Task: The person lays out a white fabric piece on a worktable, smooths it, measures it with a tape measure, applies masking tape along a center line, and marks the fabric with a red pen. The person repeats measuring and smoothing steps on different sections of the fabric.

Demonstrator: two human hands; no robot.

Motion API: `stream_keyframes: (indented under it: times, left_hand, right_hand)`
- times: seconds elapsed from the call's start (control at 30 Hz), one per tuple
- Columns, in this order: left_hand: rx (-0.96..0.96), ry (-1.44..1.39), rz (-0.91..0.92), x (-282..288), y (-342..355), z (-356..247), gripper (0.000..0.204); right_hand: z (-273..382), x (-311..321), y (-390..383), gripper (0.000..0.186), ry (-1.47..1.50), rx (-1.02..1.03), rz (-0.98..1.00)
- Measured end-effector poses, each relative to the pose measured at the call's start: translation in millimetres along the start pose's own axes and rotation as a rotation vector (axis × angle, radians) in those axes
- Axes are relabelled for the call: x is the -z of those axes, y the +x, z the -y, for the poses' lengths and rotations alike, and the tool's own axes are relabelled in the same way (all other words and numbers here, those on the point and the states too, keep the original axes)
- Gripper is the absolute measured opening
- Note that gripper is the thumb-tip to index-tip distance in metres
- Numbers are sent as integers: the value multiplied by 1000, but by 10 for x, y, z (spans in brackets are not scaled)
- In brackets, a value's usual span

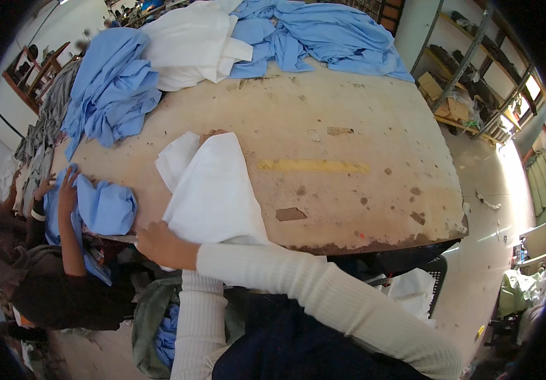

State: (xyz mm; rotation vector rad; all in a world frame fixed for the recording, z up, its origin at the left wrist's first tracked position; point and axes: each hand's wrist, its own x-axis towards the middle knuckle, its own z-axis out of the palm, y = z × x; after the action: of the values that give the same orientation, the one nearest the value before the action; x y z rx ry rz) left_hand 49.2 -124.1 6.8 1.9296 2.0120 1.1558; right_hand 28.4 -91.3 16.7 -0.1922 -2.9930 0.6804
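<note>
My right hand (164, 243) reaches across my left forearm (201, 316), its curled fingers gripping the near left edge of a white cloth (209, 190). My left hand is hidden behind the right arm and cloth. The cloth lies loosely folded on the worn worktable (361, 126), with a flap turned out to the upper left. Beside it on the left is a crumpled blue cloth (108, 209), touched by another person's hands.
A person in dark clothing (64, 297) works at the left. Blue (342, 38) and white fabric piles (184, 47) line the far edge. A metal shelf (469, 76) stands at the right. A green bag (149, 329) holding blue fabric is below the near edge.
</note>
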Motion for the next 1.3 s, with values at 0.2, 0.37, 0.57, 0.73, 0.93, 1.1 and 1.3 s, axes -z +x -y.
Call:
stream_keyframes:
  times: [0.2, 0.37, 0.57, 0.73, 0.93, 1.1, 1.3]
  left_hand:
    - [-94, 187, -131, -559, 1402, 719, 17]
    - [-56, 159, -118, -876, 1663, 1210, 16]
    - [-26, 137, -50, -856, 1712, 1172, 15]
    - [-47, 179, -48, -851, 1684, 1169, 15]
    - [-46, 171, -47, -863, 1705, 1131, 15]
    - [-69, 96, -47, -714, 1663, 1143, 20]
    - [-140, -189, -113, -656, 1658, -133, 44]
  right_hand:
    - [-582, 1320, -1060, 42, 595, 198, -1106]
    - [-1307, 1334, -3129, 37, 259, -587, -1297]
    - [-2190, 570, -4833, 48, -496, -1416, -791]
    - [-2580, 1171, -5413, 80, 113, -1596, -1269]
    - [-2774, 1245, -5416, 89, 13, -1626, -1348]
    - [-2325, 1333, -4677, 55, -247, -1405, -1341]
    - [-2236, 1697, -4043, 19, -481, -692, -1230]
